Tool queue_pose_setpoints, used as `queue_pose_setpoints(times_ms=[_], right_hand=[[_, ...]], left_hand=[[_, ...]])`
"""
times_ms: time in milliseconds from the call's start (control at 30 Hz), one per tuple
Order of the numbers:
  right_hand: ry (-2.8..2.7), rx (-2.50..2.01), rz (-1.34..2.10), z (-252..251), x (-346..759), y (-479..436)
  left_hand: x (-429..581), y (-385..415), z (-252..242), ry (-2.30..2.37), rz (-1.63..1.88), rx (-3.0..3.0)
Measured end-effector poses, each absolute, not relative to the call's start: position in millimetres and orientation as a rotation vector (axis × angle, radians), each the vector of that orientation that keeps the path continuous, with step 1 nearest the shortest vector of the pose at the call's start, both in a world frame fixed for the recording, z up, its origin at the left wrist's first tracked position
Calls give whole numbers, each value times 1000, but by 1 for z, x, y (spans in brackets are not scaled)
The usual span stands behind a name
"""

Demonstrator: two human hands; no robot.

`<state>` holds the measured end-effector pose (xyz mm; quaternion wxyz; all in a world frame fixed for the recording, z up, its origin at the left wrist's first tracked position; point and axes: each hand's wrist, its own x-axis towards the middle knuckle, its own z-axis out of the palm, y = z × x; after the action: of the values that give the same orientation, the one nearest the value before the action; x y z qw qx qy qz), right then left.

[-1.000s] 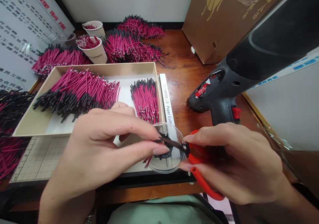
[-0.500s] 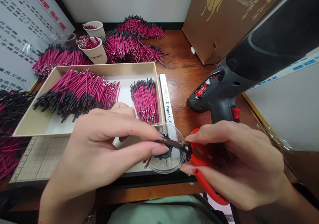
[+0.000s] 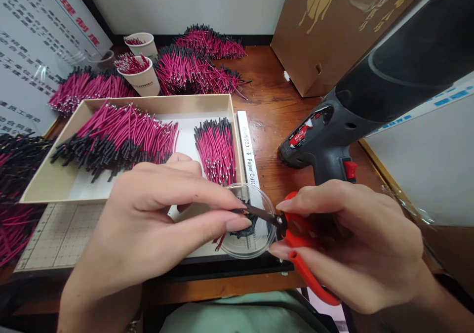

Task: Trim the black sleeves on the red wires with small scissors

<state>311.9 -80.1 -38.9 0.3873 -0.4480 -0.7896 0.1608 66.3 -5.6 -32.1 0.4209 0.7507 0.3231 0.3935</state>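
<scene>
My left hand [image 3: 174, 209] pinches a small wire piece with a black end between thumb and forefinger; a red end [image 3: 219, 242] shows below the thumb. Red-handled scissors [image 3: 307, 269] are in my right hand [image 3: 355, 239], their dark blades reaching the left fingertips. Below the blades stands a round clear dish [image 3: 263, 241] with small black pieces [image 3: 246, 230] in it. Behind my left hand, a cream box [image 3: 163, 104] holds a large pile of red wires with black ends [image 3: 122, 135] and a smaller bundle [image 3: 216, 150].
A paper cutter [image 3: 59, 234] lies under the box. Two paper cups [image 3: 142, 81] of wires and more wire piles [image 3: 185, 71] stand behind. A heat-gun-like grey tool [image 3: 333, 125] leans at the right, near a brown carton [image 3: 307, 41]. More wires [image 3: 18, 175] lie at the far left.
</scene>
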Motion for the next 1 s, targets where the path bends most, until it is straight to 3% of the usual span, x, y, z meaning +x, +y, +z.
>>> queue_pose_setpoints(times_ms=[1000], right_hand=[[-2038,-1159,401,-36,315,-80]], left_hand=[[67,-2,-26,717,950,1941]])
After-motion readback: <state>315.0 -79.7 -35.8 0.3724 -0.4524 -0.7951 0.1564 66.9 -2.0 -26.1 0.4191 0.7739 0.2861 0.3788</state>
